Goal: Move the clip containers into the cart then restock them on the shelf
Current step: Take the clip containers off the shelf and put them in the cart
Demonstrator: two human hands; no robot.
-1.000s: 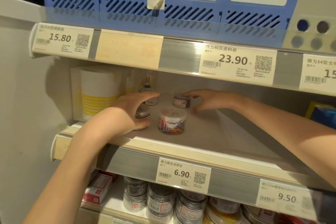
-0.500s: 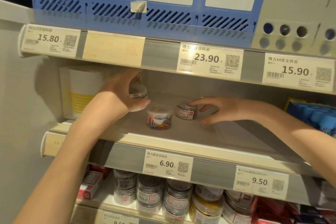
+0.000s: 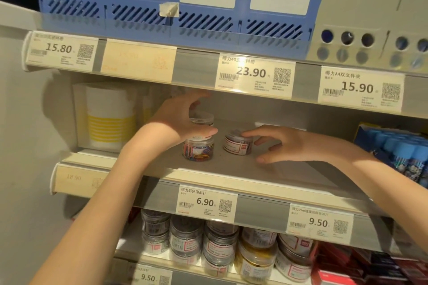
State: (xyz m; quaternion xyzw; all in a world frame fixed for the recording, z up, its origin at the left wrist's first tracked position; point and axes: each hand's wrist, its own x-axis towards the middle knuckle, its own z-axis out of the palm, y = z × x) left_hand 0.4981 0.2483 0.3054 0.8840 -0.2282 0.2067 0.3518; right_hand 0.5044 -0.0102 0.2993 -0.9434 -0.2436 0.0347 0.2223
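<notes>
On the middle shelf (image 3: 234, 170) stands a clear round container of coloured clips (image 3: 198, 151). My left hand (image 3: 178, 120) grips a second clear clip container (image 3: 202, 120) from its left side and holds it right on top of the coloured one; whether the two touch is unclear. To the right, a third small container with a red-and-white label (image 3: 238, 145) is tilted on the shelf. My right hand (image 3: 280, 146) reaches in from the right, its index finger touching that container's top, the other fingers spread and loosely bent, the thumb near the shelf.
A white box with yellow stripes (image 3: 108, 118) fills the shelf's left end, and blue-capped packs (image 3: 398, 152) stand at the right. Several clip jars (image 3: 220, 245) crowd the shelf below. The upper shelf's price rail (image 3: 254, 74) hangs low over my hands.
My left hand lifted a container from the shelf's left and carried it right, over the coloured-clip container. My right hand stayed by the labelled container, its fingers now closer round it.
</notes>
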